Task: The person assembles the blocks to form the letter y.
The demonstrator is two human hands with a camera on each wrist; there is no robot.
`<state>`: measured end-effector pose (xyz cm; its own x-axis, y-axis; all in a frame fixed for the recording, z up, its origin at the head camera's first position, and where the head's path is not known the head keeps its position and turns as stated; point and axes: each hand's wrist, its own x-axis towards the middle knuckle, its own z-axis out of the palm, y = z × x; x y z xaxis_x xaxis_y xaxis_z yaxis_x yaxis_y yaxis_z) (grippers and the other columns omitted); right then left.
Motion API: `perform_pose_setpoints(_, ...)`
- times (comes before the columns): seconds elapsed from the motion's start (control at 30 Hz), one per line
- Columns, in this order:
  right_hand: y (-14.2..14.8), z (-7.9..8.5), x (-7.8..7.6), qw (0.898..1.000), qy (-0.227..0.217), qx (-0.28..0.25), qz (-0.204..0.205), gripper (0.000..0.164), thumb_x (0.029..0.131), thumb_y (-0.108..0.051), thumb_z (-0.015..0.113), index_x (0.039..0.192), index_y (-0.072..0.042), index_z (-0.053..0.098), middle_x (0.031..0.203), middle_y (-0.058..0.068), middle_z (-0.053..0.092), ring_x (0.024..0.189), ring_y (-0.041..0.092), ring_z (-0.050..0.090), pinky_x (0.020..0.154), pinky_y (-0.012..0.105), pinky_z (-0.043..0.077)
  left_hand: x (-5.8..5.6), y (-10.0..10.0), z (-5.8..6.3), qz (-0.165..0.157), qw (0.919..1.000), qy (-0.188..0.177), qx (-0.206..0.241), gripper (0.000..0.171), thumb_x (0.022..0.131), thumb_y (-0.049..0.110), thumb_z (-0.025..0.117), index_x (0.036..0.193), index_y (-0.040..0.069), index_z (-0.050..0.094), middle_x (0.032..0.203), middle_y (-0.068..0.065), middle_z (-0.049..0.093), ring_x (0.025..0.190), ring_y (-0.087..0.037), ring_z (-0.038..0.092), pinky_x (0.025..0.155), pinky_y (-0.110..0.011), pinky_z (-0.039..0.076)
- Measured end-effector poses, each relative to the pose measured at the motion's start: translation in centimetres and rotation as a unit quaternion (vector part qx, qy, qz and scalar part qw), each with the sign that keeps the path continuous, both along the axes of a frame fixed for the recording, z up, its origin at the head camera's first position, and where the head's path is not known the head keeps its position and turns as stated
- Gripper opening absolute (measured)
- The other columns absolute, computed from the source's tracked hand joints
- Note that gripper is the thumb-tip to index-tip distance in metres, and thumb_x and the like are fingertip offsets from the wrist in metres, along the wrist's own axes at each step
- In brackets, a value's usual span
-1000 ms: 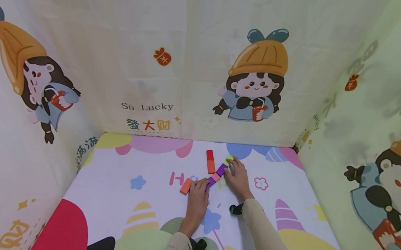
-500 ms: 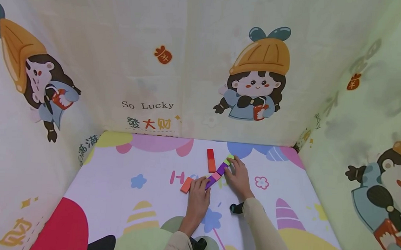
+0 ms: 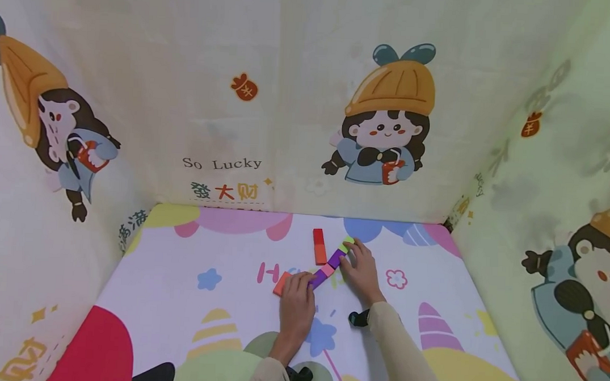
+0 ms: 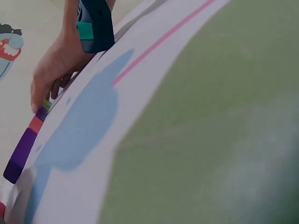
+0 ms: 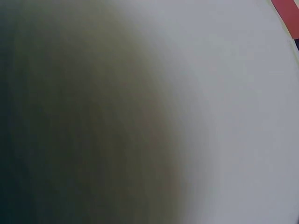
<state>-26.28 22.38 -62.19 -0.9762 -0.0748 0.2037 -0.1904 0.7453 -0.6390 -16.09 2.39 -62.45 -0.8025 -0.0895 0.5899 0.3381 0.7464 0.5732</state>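
Note:
In the head view, a slanting row of blocks lies on the printed mat (image 3: 244, 301): a green block (image 3: 345, 247), a purple block (image 3: 335, 260), a pink block (image 3: 327, 270) and another purple block (image 3: 318, 280). My right hand (image 3: 363, 270) touches the row's right side, index finger by the green block and thumb by the upper purple one. My left hand (image 3: 297, 304) lies over the right part of an orange block (image 3: 280, 282), its thumb near the row's lower end. Its fingertips' hold is hidden. The left wrist view shows the right hand (image 4: 58, 63) beside the row.
Behind the row's middle, a red block (image 3: 318, 236) and an orange-red block (image 3: 320, 255) stand end to end. Printed cloth walls (image 3: 309, 100) enclose the mat at the back and sides. A red block (image 5: 287, 17) shows in the right wrist view's corner.
My left hand has shifted slightly left, away from the lower purple block and further over the orange block. The right hand stays at the row's upper end.

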Motion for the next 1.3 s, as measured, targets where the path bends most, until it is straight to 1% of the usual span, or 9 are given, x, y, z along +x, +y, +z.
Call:
perform_pose_setpoints(0.07,-0.2,-0.1,-0.1,1.000,0.003,0.005,0.005,0.050,0.101,-0.034,0.063,0.146,-0.013,0.056,0.167,0.018,0.036,0.154,0.043,0.033,0.124,0.067,0.024,0.0,-0.5,0.1,0.019,0.9994,0.028,0.001,0.028,0.088,-0.001,0.077,0.113,0.013,0.072,0.115,-0.004,0.070,0.112,-0.025,0.061,0.094,-0.040,0.053)
perform_pose_setpoints(0.17,-0.2,-0.2,-0.1,1.000,0.009,0.007,0.007,0.050,0.101,-0.033,0.063,0.146,-0.013,0.056,0.166,0.019,0.037,0.154,0.043,0.033,0.124,0.066,0.024,-0.1,-1.3,0.4,0.051,0.9977,0.044,-0.003,0.031,0.085,-0.002,0.079,0.111,0.012,0.072,0.115,-0.006,0.069,0.111,-0.028,0.060,0.090,-0.043,0.045)
perform_pose_setpoints(0.27,-0.2,-0.2,0.0,1.000,0.010,0.006,0.001,0.049,0.101,-0.032,0.064,0.146,-0.013,0.057,0.166,0.018,0.038,0.154,0.043,0.034,0.124,0.066,0.024,-0.3,-2.3,1.0,0.082,0.9964,0.017,-0.007,0.035,0.084,0.002,0.082,0.115,0.011,0.071,0.120,-0.007,0.067,0.115,-0.030,0.057,0.090,-0.045,0.041)
perform_pose_setpoints(0.37,0.0,-0.2,-0.1,1.000,0.008,0.006,-0.003,0.049,0.101,-0.033,0.064,0.146,-0.013,0.057,0.166,0.017,0.038,0.154,0.043,0.034,0.125,0.065,0.024,-0.5,-3.1,1.6,0.094,0.9950,-0.034,-0.002,0.040,0.086,0.007,0.083,0.123,0.012,0.068,0.126,-0.009,0.064,0.123,-0.034,0.054,0.093,-0.049,0.041)
perform_pose_setpoints(0.5,0.2,-0.2,-0.1,1.000,0.002,0.009,-0.003,0.050,0.101,-0.034,0.063,0.147,-0.014,0.056,0.167,0.017,0.037,0.155,0.042,0.033,0.125,0.065,0.023,-0.7,-3.8,2.0,0.092,0.9904,-0.102,0.015,0.046,0.088,0.013,0.082,0.130,0.009,0.063,0.129,-0.015,0.060,0.126,-0.039,0.050,0.096,-0.053,0.041)
perform_pose_setpoints(0.7,0.1,-0.2,-0.1,1.000,-0.002,0.005,-0.004,0.051,0.101,-0.035,0.063,0.147,-0.015,0.056,0.168,0.015,0.036,0.156,0.041,0.031,0.126,0.065,0.022,-0.5,-4.3,1.7,0.098,0.9793,-0.177,-0.010,0.059,0.089,0.020,0.082,0.140,0.002,0.059,0.125,-0.020,0.058,0.118,-0.039,0.050,0.094,-0.055,0.042)
perform_pose_setpoints(0.8,0.0,-0.3,-0.1,1.000,-0.002,0.008,-0.004,0.051,0.101,-0.035,0.063,0.148,-0.016,0.055,0.168,0.015,0.035,0.156,0.041,0.031,0.126,0.065,0.022,-0.3,-4.5,1.6,0.096,0.9771,-0.188,-0.024,0.054,0.089,0.021,0.082,0.136,0.002,0.061,0.123,-0.020,0.058,0.115,-0.039,0.050,0.095,-0.055,0.042)
perform_pose_setpoints(0.97,-0.1,-0.4,0.0,1.000,-0.009,0.004,-0.004,0.050,0.102,-0.036,0.062,0.148,-0.017,0.055,0.169,0.014,0.034,0.157,0.039,0.030,0.127,0.063,0.021,-0.2,-4.7,1.4,0.096,0.9778,-0.182,-0.036,0.039,0.090,0.021,0.080,0.123,0.005,0.067,0.120,-0.016,0.060,0.110,-0.035,0.053,0.090,-0.051,0.043)
perform_pose_setpoints(1.3,0.1,-0.3,0.0,1.000,-0.009,0.003,-0.005,0.051,0.102,-0.038,0.062,0.148,-0.017,0.055,0.169,0.013,0.034,0.157,0.039,0.030,0.127,0.064,0.022,-0.1,-4.8,1.0,0.069,0.9782,-0.190,-0.048,0.037,0.091,0.020,0.078,0.125,0.011,0.070,0.119,-0.013,0.062,0.109,-0.033,0.055,0.089,-0.051,0.042)
